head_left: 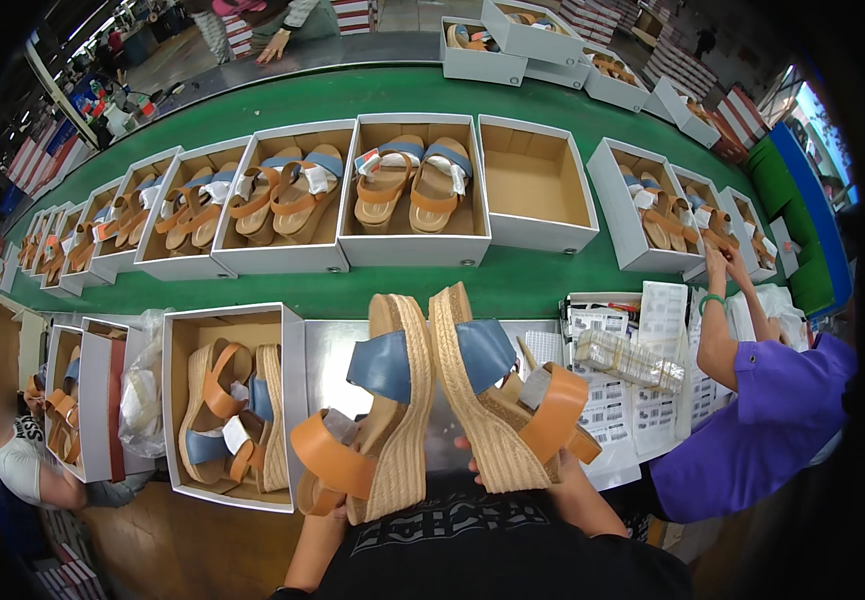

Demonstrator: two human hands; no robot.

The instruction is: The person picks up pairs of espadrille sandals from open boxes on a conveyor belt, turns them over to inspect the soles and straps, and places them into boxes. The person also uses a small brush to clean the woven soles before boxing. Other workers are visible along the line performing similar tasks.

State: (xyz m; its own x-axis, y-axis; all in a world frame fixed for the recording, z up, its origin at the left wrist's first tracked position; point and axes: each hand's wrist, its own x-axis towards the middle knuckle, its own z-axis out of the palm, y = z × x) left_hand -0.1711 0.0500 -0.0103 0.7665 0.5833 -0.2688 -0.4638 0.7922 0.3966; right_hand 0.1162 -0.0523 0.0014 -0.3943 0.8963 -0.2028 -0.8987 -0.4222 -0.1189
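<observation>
Workshop interior, stacked cartons (679, 65) beyond a long green surface (532, 280).

Wedge sandals, one pair: blue toe strap, tan ankle strap, woven sole; located at the near side of the green surface, toe ends toward it, wedges nearly side by side.
– Left sandal (407, 410): held near the heel by the left hand (324, 512), grip largely hidden by the straps.
– Right sandal (472, 400): held near the heel by the right hand (570, 482), fingers partly hidden.

Metal surface (327, 350): adjoining the near edge of the green surface.

Open grey box (294, 420): near side of the green surface, toward its left; contains a similar pair.

Label sheets (607, 450): near side of the green surface, toward its right.

Row of boxes (412, 247): on the green surface, most holding sandals.

Co-worker in purple (772, 410): at the green surface's right end, hands at a box.
</observation>
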